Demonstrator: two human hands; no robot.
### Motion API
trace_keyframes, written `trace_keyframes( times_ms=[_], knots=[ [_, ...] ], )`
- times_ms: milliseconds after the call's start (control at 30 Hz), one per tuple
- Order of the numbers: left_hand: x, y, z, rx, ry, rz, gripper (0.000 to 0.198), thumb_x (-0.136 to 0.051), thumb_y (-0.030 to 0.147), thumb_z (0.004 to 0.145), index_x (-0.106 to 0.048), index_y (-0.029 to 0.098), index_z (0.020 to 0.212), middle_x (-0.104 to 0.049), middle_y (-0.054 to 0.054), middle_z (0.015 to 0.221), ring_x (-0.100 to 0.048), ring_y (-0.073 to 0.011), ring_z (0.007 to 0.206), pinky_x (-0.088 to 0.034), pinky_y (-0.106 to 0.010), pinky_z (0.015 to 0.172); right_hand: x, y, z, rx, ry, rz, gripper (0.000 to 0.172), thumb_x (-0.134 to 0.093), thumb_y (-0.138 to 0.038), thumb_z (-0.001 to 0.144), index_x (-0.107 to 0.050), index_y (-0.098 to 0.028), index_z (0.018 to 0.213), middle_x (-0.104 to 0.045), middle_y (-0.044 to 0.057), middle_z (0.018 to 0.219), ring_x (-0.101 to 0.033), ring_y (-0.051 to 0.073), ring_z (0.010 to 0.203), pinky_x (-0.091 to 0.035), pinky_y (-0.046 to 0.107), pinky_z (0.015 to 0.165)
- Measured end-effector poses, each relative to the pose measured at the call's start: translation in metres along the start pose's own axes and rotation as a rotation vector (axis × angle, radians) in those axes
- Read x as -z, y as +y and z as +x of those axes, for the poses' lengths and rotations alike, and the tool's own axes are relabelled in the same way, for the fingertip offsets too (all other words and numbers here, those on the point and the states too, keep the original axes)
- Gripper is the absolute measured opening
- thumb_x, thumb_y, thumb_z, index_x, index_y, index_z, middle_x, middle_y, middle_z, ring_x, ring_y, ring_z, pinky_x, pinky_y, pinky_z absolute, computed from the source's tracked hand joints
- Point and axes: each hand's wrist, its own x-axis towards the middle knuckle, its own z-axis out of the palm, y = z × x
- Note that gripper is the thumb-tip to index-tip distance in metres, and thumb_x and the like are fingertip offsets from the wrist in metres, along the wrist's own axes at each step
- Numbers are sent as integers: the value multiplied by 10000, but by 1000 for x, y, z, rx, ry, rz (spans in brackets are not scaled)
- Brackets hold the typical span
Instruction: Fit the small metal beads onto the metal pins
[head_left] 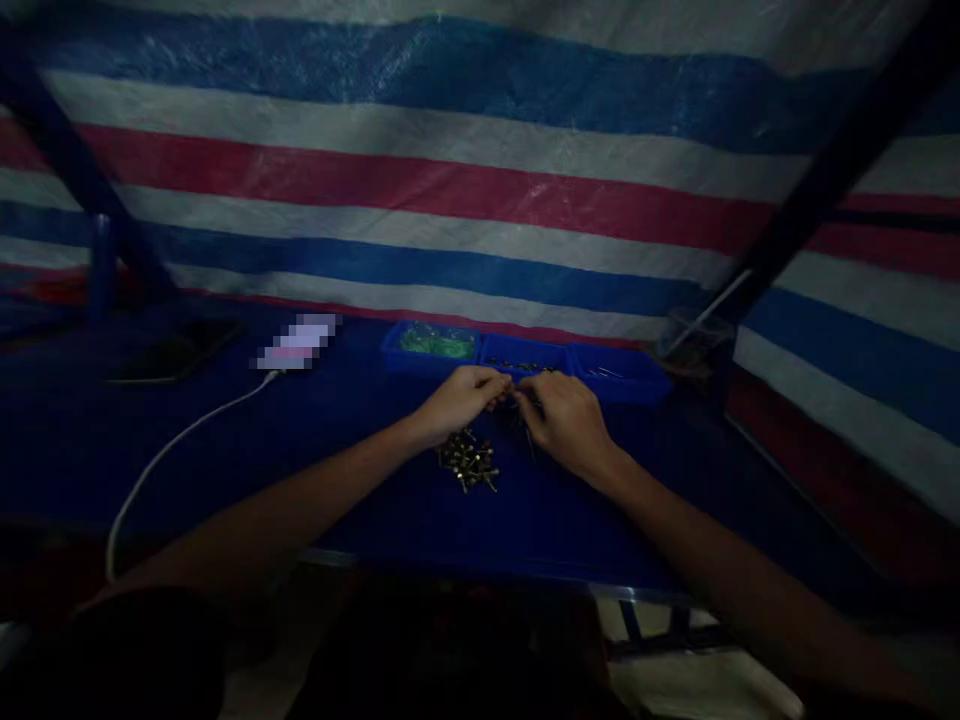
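Note:
My left hand point(465, 398) and my right hand point(568, 418) meet above the blue table, fingertips almost touching. The left fingers are pinched together over some small piece too dark to name. Thin, needle-like metal pieces point(531, 440) stick out below the closed fingers of my right hand. Beneath my left hand lies a loose pile of small brass-coloured metal parts point(469, 462) with short stems. Just behind my hands stands a blue tray point(525, 350) with small dark metal parts. Beside it, a right-hand blue tray point(626, 385) holds a few thin pins point(606, 373).
A left-hand blue tray point(390, 345) contains green material in clear plastic. Farther left lies a phone point(298, 342) with a white cable point(176, 440) running to the table's front edge. A clear container point(694, 340) stands at the right, near a slanted frame post point(817, 190). Striped sheeting point(450, 185) hangs behind.

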Motion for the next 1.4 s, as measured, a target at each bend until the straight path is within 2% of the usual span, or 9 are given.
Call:
trace_keyframes(
  times_ms=[233,333,500,700,800,933,1000,1267,1400],
  knots=[
    [-8,-13,3,129,-21,-129,326,-497,421,872,-553,134,730,-550,-9,674,-469,-87,573,-375,-231,578,-7,-6,-1,-24,-14,15,149,-438,-205,895,-583,-176,904,-647,53,771,-579,177,719,-381,292,662],
    [-4,-9,5,66,-20,24,315,-425,396,909,-552,139,778,-561,-14,692,-500,-102,595,-399,-242,593,-7,-2,1,-42,19,67,148,-428,-224,909,-569,-179,905,-642,52,777,-584,169,703,-396,287,649],
    [21,-1,8,-228,-32,667,215,-462,284,888,-601,139,966,-629,-52,813,-567,-157,742,-412,-289,697,8,19,6,-214,357,217,168,-363,-261,937,-517,-192,942,-618,55,814,-586,159,695,-427,294,622],
    [29,-15,10,-217,-105,957,281,-497,325,868,-620,139,1039,-646,-90,905,-584,-191,824,-420,-306,737,32,52,15,-410,744,269,188,-328,-326,948,-453,-202,1013,-553,54,854,-540,139,590,-435,327,578],
    [20,-21,13,-207,-161,1002,309,-532,354,854,-613,151,1073,-635,-95,992,-581,-209,905,-427,-309,765,29,62,25,-447,592,165,234,-379,-366,925,-484,-183,1027,-567,86,869,-567,193,704,-439,360,623],
    [15,-26,18,-233,-178,1036,209,-524,271,846,-640,165,984,-632,-85,994,-581,-204,905,-428,-296,743,7,58,27,-379,2,19,252,-496,-372,867,-553,-167,1003,-634,108,898,-594,253,822,-446,386,690],
    [17,-27,19,-237,-188,991,174,-503,187,829,-642,156,929,-650,-71,922,-592,-181,844,-428,-280,724,-2,49,21,-299,-179,22,256,-508,-368,863,-569,-170,1014,-645,112,950,-595,262,879,-449,382,718],
    [21,-7,14,-226,-65,725,180,-477,161,847,-632,134,935,-670,-38,805,-604,-125,707,-439,-241,664,6,23,14,-158,-113,113,260,-480,-363,883,-601,-176,1016,-645,100,981,-545,266,951,-425,391,790],
    [17,-9,9,-280,-176,900,193,-533,239,850,-635,138,979,-672,-60,881,-609,-166,810,-450,-285,752,5,19,12,-79,-152,184,239,-483,-332,885,-604,-172,1014,-645,97,960,-542,249,931,-423,379,796]
  ],
)
